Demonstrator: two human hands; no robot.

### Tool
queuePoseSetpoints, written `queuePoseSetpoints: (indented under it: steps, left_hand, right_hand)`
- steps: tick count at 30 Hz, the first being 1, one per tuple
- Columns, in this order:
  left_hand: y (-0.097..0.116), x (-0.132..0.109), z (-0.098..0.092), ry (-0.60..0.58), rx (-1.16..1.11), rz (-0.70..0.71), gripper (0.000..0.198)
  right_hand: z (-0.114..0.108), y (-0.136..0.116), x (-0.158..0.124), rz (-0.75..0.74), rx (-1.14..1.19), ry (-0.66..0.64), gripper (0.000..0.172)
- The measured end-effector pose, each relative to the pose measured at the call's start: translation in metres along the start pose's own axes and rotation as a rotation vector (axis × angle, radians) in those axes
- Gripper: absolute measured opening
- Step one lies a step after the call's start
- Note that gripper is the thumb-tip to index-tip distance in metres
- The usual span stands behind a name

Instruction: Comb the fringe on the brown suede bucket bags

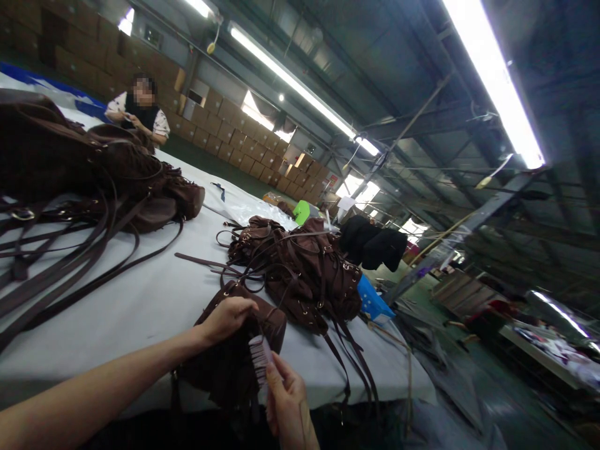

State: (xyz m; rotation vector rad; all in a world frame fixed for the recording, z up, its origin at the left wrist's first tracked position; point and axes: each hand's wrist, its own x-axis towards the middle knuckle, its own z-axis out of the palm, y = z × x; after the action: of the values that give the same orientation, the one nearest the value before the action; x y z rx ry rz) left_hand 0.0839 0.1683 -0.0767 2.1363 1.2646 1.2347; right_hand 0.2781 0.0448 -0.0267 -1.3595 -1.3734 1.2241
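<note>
My left hand (227,317) is closed over the top of a brown suede bag (234,362) at the near edge of the white table (154,300). My right hand (287,400) sits below it, gripping a small brush (259,357) whose pale bristles point toward the bag's fringe. The bag's lower part hangs over the table edge.
A heap of brown bags with long straps (304,269) lies just beyond, and a larger pile (84,169) at the left. A person (139,112) sits at the far end. Dark bags (375,247), a blue box (372,303) and stacked cartons (234,137) are farther off.
</note>
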Motion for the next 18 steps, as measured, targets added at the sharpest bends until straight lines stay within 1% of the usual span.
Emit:
queuePoseSetpoints:
  steps: [2,4,6,8,9,11,12,14,15,16,17,18]
  left_hand:
    - [-0.016,0.004,0.006,0.043,0.000,-0.193,0.033]
    - [-0.028,0.006,0.014,0.054,0.016,-0.267,0.034]
    - [-0.033,0.005,0.020,0.050,0.015,-0.287,0.031]
    - [-0.034,0.007,0.021,0.034,-0.004,-0.295,0.031]
    - [-0.032,0.010,0.019,0.021,-0.019,-0.287,0.029]
    - [-0.025,0.021,0.011,-0.016,-0.062,-0.225,0.027]
    - [-0.020,0.028,0.005,-0.048,-0.083,-0.167,0.034]
    - [-0.004,0.046,-0.005,-0.170,-0.093,0.008,0.060]
    - [0.005,0.055,-0.009,-0.257,-0.077,0.103,0.071]
    - [0.014,0.062,-0.012,-0.360,-0.046,0.175,0.076]
    - [0.023,0.067,-0.012,-0.474,-0.001,0.208,0.078]
    - [0.032,0.068,-0.012,-0.586,0.048,0.205,0.076]
  right_hand:
    - [0.005,0.010,-0.006,-0.030,-0.058,-0.024,0.061]
    - [0.007,0.023,-0.013,-0.071,-0.103,0.012,0.060]
    - [0.004,0.034,-0.019,-0.084,-0.126,0.052,0.062]
    - [-0.003,0.040,-0.023,-0.086,-0.157,0.068,0.061]
    - [-0.008,0.039,-0.025,-0.090,-0.187,0.075,0.060]
    - [-0.017,0.034,-0.029,-0.111,-0.274,0.103,0.056]
    - [-0.020,0.030,-0.030,-0.133,-0.327,0.122,0.053]
    - [-0.023,0.018,-0.031,-0.193,-0.439,0.115,0.044]
    - [-0.023,0.012,-0.030,-0.220,-0.499,0.067,0.040]
    - [-0.022,0.006,-0.029,-0.242,-0.557,-0.007,0.036]
    - [-0.022,0.000,-0.027,-0.258,-0.612,-0.087,0.035]
    - [-0.022,-0.005,-0.026,-0.269,-0.659,-0.159,0.034]
